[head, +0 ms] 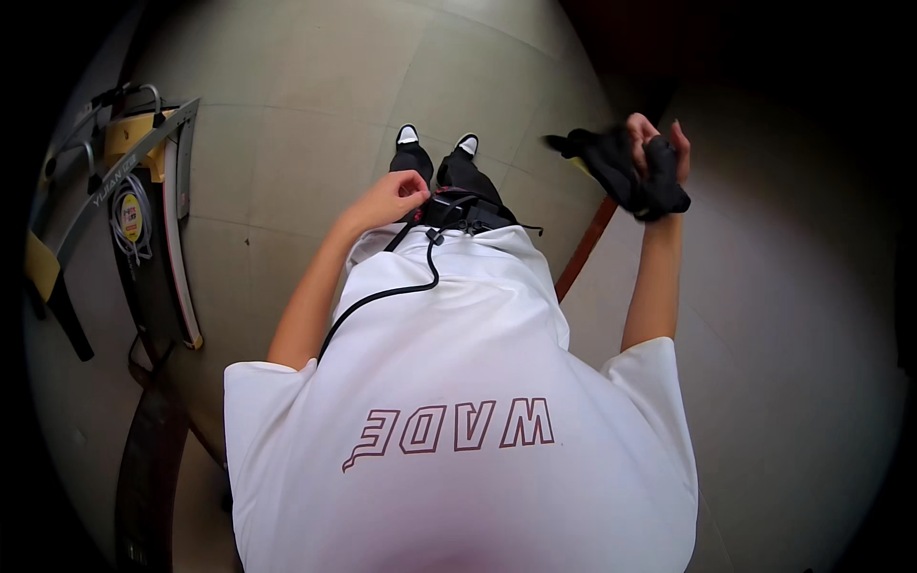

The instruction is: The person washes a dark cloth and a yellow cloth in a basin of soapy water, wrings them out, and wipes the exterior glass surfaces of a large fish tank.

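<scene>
My right hand (pixel 663 154), raised out to the right, grips a bundle of black gloves (pixel 609 161) with small yellow-green patches. They hang off toward the left of that hand and look slightly blurred. At my waist, my left hand (pixel 397 197) is curled, thumb close to the fingertips, beside a black waist pack (pixel 466 211). Whether it pinches anything there is hidden. A black cord (pixel 387 292) with a cord lock (pixel 434 236) runs across my white T-shirt (pixel 444 344), which bears printed letters.
On the left stands a treadmill (pixel 154 243) with grey rails and yellow parts; a coiled clear cable or rope (pixel 131 218) with a label lies on it. A reddish-brown strip (pixel 587 247) crosses the tiled floor (pixel 322 150) at right. My shoes (pixel 407 135) are ahead.
</scene>
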Tool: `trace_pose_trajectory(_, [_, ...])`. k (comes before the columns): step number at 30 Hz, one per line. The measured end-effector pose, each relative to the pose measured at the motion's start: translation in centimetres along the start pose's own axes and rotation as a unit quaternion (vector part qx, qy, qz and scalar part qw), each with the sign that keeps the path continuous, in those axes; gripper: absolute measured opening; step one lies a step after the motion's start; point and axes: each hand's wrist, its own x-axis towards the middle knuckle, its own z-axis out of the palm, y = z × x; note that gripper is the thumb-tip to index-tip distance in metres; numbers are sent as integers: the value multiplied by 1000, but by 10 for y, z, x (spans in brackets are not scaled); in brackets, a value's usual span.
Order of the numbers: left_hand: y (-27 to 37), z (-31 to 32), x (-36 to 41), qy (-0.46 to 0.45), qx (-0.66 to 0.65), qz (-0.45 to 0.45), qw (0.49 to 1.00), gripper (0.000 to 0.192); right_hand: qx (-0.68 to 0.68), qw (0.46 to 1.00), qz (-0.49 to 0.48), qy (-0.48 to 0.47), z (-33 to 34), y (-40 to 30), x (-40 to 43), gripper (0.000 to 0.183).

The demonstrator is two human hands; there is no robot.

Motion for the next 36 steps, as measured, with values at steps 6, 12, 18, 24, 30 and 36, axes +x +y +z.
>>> trace_pose_trajectory(6, [3, -8, -8, -13, 133, -35, 990, 13, -637, 710, 295, -55, 38, 54, -10, 35])
trace_pose_trajectory(12, [23, -9, -22, 0, 189, -39, 981, 16, -710, 645, 271, -80, 47, 97, 19, 33])
trace_pose_trajectory(18, [21, -10, -32, 5, 148, -74, 986, 20, -729, 624, 232, -161, 66, 93, 66, 31])
trace_pose_trajectory(24, [19, -11, -34, 6, 109, -82, 991, 22, -760, 522, 263, -284, 87, 104, 101, 33])
trace_pose_trajectory(30, [20, -12, -41, 11, 155, -106, 982, 35, -741, 514, 275, -333, 96, 105, 113, 32])
trace_pose_trajectory(36, [26, -5, -45, 24, 104, -94, 990, 57, -781, 466, 244, -337, 104, 123, 113, 24])
